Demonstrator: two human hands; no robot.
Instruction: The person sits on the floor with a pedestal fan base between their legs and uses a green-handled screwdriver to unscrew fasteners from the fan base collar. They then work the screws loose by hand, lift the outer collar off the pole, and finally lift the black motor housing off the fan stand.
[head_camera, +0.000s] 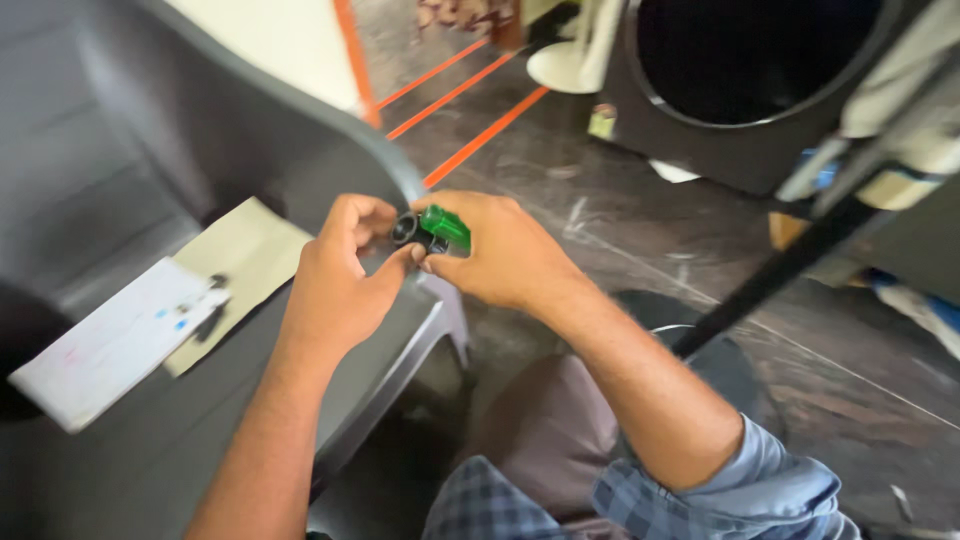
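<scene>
Both hands pinch green part | over chair edge (floor beyond)

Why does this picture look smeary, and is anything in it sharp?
Head view: motion blur softens most of it, the white paper on the grey chair most of all; the hands and the small green part they pinch are clearest; daylight is soft, with a dull sheen on the dark floor.

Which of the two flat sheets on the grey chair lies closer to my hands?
The tan cardboard sheet: it lies right beside the left hand, while the white paper sits farther left.
</scene>
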